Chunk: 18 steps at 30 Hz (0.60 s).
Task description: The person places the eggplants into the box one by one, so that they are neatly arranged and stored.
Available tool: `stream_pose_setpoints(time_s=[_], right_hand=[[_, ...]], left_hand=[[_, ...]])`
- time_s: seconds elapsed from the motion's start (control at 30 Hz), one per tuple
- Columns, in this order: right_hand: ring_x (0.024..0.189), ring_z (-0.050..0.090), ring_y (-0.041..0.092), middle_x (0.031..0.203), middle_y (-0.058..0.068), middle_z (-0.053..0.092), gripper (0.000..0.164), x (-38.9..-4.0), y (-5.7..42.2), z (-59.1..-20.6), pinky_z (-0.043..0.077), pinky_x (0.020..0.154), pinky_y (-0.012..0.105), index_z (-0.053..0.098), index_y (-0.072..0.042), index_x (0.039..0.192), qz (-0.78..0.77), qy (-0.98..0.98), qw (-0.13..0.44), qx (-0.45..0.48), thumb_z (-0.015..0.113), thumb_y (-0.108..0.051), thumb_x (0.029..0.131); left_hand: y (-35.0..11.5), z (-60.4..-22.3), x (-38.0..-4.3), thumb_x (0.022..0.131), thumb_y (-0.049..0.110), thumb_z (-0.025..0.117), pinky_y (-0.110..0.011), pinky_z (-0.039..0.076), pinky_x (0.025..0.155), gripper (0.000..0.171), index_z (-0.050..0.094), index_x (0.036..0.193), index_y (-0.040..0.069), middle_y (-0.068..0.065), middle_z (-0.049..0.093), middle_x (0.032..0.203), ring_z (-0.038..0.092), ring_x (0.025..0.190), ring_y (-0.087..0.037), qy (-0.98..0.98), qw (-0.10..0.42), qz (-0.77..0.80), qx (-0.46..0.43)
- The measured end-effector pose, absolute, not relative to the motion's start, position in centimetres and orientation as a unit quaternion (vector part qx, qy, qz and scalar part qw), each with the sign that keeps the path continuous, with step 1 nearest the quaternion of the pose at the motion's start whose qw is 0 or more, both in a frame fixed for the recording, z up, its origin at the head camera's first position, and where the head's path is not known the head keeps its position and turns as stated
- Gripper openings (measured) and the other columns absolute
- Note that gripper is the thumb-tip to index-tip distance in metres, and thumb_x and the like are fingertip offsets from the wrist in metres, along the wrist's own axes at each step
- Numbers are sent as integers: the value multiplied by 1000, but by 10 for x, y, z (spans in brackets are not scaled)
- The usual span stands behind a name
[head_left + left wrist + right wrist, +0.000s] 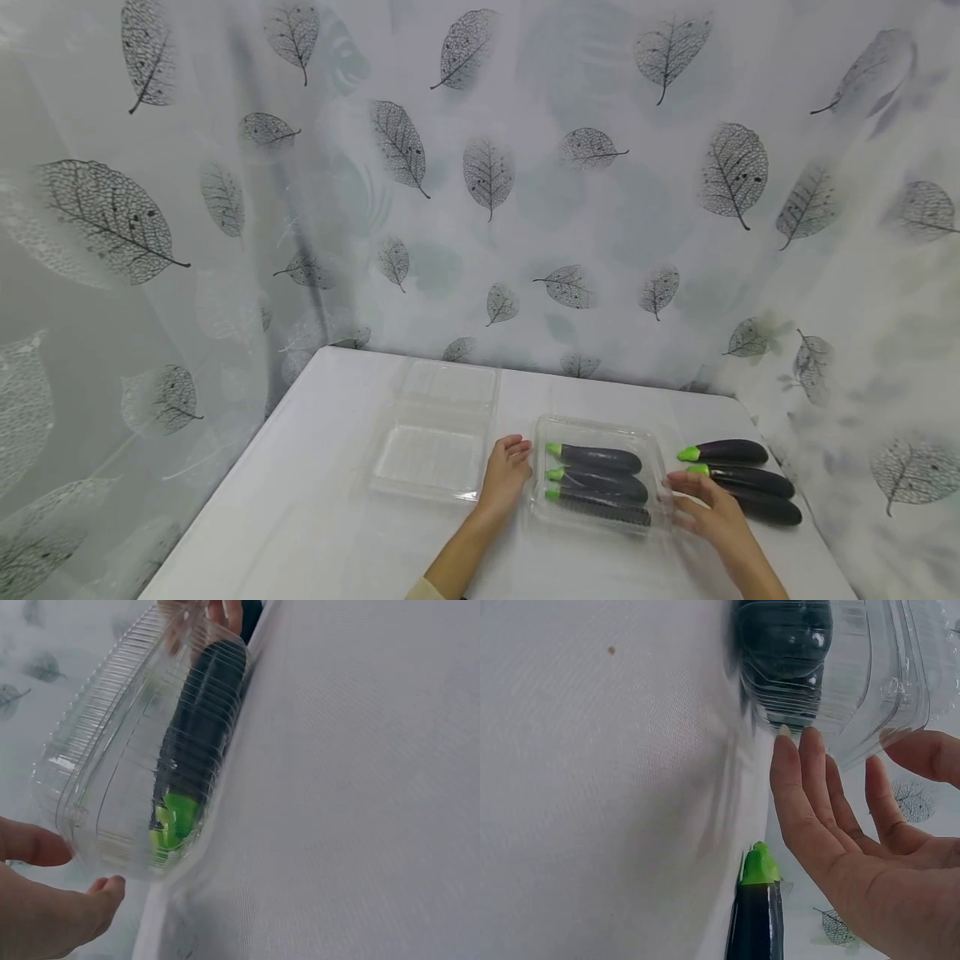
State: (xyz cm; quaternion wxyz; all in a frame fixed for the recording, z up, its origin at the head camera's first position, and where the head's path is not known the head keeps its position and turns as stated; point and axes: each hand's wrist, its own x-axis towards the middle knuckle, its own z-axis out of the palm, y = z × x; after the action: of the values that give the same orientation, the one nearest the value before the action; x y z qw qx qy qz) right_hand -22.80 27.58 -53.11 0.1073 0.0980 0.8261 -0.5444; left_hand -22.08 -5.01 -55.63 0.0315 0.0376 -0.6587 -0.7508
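Observation:
A clear plastic clamshell box holds three dark eggplants with bright green caps, lying side by side. Its lid lies over them. My left hand is at the box's left side, thumb and fingers apart beside the corner in the left wrist view. At the right side, my right hand has its fingers extended, fingertips right at the box wall and thumb by the rim in the right wrist view. Three more eggplants lie just past my right hand, the nearest partly hidden by it.
To the left, a second clear clamshell box lies opened flat on the white table. A curtain with a leaf print hangs behind the table and along both sides. The table's right edge runs close by the loose eggplants.

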Motion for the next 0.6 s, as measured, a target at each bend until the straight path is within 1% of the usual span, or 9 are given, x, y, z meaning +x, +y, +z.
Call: stream_pose_setpoints(time_s=[0.07,0.13,0.27,0.4,0.5,0.6], right_hand=[[118,64,26,148,33,49,56,-223,278,-531,65,89,42,45,7,147,-554,822,109,82,68,-11,100],[113,64,15,146,30,53,59,-217,279,-532,65,88,39,43,7,149,-561,817,110,73,69,-12,100],[104,64,4,144,28,56,67,-208,279,-532,65,88,37,39,6,151,-583,801,116,70,74,-15,98],[103,67,7,146,30,53,68,-203,277,-533,65,90,40,36,6,153,-601,787,114,83,72,-12,99],[104,68,14,145,32,52,67,-200,277,-533,65,90,45,33,7,154,-607,782,111,86,69,-7,99],[105,69,18,140,30,56,67,-197,278,-534,65,90,47,31,9,154,-611,779,112,84,68,-4,100]], left_hand=[[-51,-556,-218,86,-9,54,-52,46,117,62,40,146,-10,-24,55,140,50,138,-46,-670,26,-741,35],[-52,-555,-215,86,-8,55,-52,47,116,61,40,146,-10,-24,57,139,52,136,-46,-677,23,-734,35],[-52,-558,-209,87,-6,58,-52,51,111,60,42,145,-10,-22,59,134,57,130,-44,-684,22,-728,38],[-52,-561,-204,87,-4,60,-52,54,106,59,44,144,-9,-20,61,130,60,124,-40,-685,17,-727,43],[-52,-561,-199,87,-2,60,-52,55,105,59,45,143,-10,-21,61,128,61,122,-39,-688,16,-724,43],[-53,-560,-194,87,-2,60,-52,55,104,60,45,144,-10,-21,62,128,62,121,-39,-693,11,-720,40]])
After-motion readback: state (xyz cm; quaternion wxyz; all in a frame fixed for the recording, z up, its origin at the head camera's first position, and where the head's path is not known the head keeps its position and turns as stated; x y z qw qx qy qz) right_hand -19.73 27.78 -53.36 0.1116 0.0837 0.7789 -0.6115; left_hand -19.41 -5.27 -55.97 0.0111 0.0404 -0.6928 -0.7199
